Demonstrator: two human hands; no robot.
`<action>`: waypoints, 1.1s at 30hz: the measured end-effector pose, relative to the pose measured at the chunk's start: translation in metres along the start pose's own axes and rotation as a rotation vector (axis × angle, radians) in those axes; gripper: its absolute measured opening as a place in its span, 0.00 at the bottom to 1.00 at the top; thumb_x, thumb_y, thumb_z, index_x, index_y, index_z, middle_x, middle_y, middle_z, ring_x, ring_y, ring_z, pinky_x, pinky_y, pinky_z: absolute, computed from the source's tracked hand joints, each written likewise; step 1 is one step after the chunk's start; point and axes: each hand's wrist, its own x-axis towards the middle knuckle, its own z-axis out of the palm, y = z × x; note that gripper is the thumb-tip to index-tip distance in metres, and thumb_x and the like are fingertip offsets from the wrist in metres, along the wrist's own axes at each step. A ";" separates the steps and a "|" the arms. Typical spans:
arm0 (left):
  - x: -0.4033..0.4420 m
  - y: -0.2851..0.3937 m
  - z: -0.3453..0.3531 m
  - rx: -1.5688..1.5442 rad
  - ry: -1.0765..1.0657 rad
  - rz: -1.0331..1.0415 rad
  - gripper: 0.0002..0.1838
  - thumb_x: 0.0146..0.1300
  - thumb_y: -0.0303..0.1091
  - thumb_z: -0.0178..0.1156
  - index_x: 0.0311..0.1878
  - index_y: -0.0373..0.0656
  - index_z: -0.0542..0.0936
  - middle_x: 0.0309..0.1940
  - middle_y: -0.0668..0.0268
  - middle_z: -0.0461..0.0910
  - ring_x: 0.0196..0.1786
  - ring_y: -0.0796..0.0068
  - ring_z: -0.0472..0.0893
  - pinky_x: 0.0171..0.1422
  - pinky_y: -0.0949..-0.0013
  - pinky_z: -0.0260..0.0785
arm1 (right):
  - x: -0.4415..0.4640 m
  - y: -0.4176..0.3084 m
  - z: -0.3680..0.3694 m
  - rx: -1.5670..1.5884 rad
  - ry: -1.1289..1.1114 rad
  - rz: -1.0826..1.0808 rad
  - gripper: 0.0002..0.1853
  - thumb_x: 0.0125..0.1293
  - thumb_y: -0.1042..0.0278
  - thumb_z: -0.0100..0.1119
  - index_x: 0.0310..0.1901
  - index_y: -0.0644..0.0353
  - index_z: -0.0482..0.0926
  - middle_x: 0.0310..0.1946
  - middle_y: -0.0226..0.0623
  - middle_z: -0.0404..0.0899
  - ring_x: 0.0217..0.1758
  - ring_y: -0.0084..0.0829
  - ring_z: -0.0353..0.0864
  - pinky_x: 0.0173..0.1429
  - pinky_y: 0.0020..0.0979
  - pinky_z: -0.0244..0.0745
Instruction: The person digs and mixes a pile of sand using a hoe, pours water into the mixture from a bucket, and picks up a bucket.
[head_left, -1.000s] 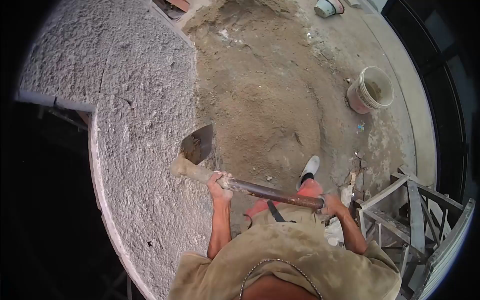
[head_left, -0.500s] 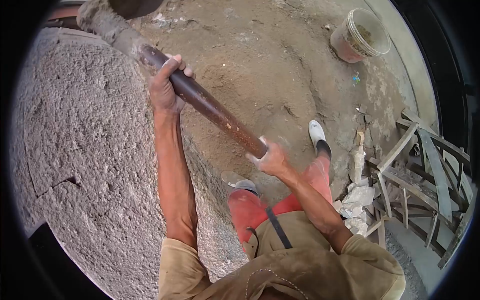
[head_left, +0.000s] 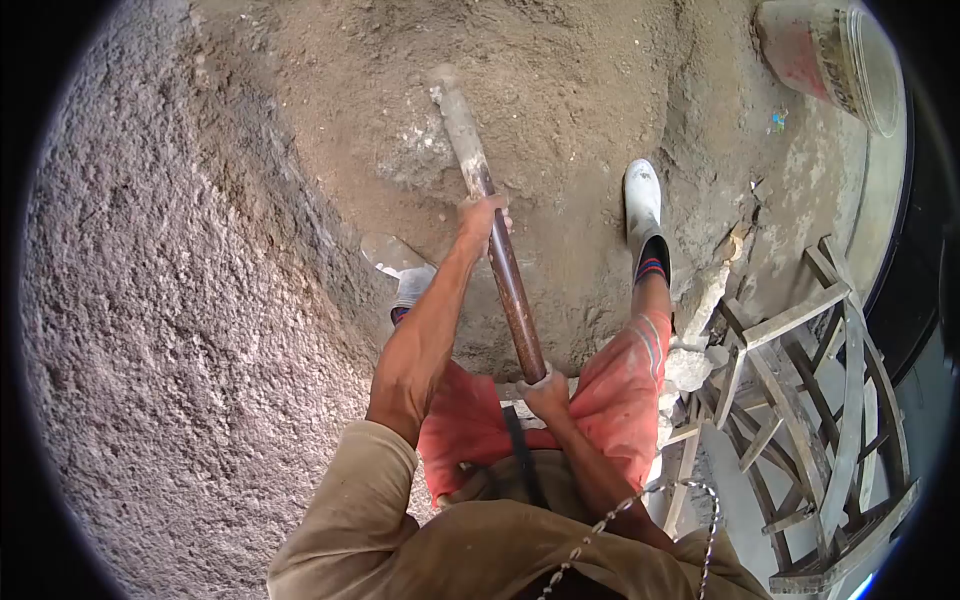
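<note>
A long-handled tool (head_left: 515, 300) with a dark brown shaft and a pale, caked far end slants up from my lap over the brown soil (head_left: 560, 130). My left hand (head_left: 482, 217) is wrapped round the middle of the shaft. Lower down, my right hand (head_left: 545, 392) grips the near end of the shaft, close to my red trousers. The tool's far end meets the soil, and its blade cannot be seen. Loose grey clumps lie beside that end.
Rough grey mortar (head_left: 180, 330) spreads over the left side. A dirty bucket (head_left: 815, 60) lies within view at the upper right. Below it are a wooden frame (head_left: 845, 400) and broken rubble (head_left: 688, 368). A white boot (head_left: 642, 195) stands on the soil.
The tool has swung from the upper left down to the soil in front of me. Both hands have kept hold of it, and the view has tilted down towards my legs.
</note>
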 end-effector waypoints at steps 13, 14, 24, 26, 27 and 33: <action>-0.171 0.133 -0.041 -0.118 0.030 0.609 0.04 0.52 0.27 0.54 0.28 0.38 0.71 0.16 0.65 0.70 0.17 0.74 0.71 0.22 0.73 0.65 | 0.009 -0.094 -0.011 0.060 0.020 -0.363 0.20 0.44 0.59 0.63 0.40 0.60 0.76 0.33 0.51 0.79 0.40 0.51 0.78 0.44 0.44 0.73; -0.151 0.168 -0.048 -0.077 0.014 0.690 0.04 0.52 0.28 0.54 0.28 0.38 0.71 0.16 0.65 0.70 0.16 0.74 0.71 0.21 0.72 0.65 | 0.053 -0.159 -0.027 0.036 0.023 -0.471 0.21 0.45 0.59 0.62 0.41 0.61 0.76 0.33 0.52 0.79 0.40 0.51 0.78 0.44 0.44 0.73; 0.011 -0.050 -0.027 0.057 0.351 0.049 0.08 0.47 0.30 0.57 0.24 0.35 0.72 0.16 0.61 0.72 0.14 0.68 0.72 0.17 0.66 0.67 | 0.018 0.023 -0.031 -0.079 -0.204 -0.043 0.24 0.40 0.58 0.65 0.36 0.68 0.76 0.28 0.54 0.78 0.35 0.50 0.80 0.40 0.41 0.73; -0.022 -0.090 -0.013 0.023 0.335 -0.045 0.07 0.47 0.28 0.56 0.21 0.35 0.73 0.15 0.61 0.71 0.16 0.69 0.73 0.17 0.68 0.65 | -0.023 0.048 -0.051 -0.125 -0.290 0.028 0.24 0.42 0.58 0.65 0.40 0.66 0.77 0.33 0.56 0.79 0.41 0.51 0.79 0.43 0.43 0.74; -0.039 -0.109 -0.010 0.023 0.283 -0.028 0.06 0.47 0.28 0.56 0.21 0.35 0.73 0.15 0.62 0.70 0.15 0.70 0.72 0.17 0.68 0.65 | -0.043 0.050 -0.064 -0.140 -0.370 0.115 0.23 0.44 0.55 0.65 0.37 0.66 0.78 0.32 0.54 0.79 0.39 0.51 0.79 0.42 0.42 0.74; -0.133 -0.048 0.021 -0.170 0.151 0.075 0.03 0.48 0.23 0.54 0.26 0.36 0.70 0.15 0.63 0.69 0.16 0.70 0.71 0.20 0.69 0.67 | -0.066 0.069 -0.065 -0.060 -0.129 0.002 0.24 0.44 0.52 0.64 0.42 0.59 0.78 0.31 0.50 0.80 0.38 0.47 0.80 0.44 0.41 0.74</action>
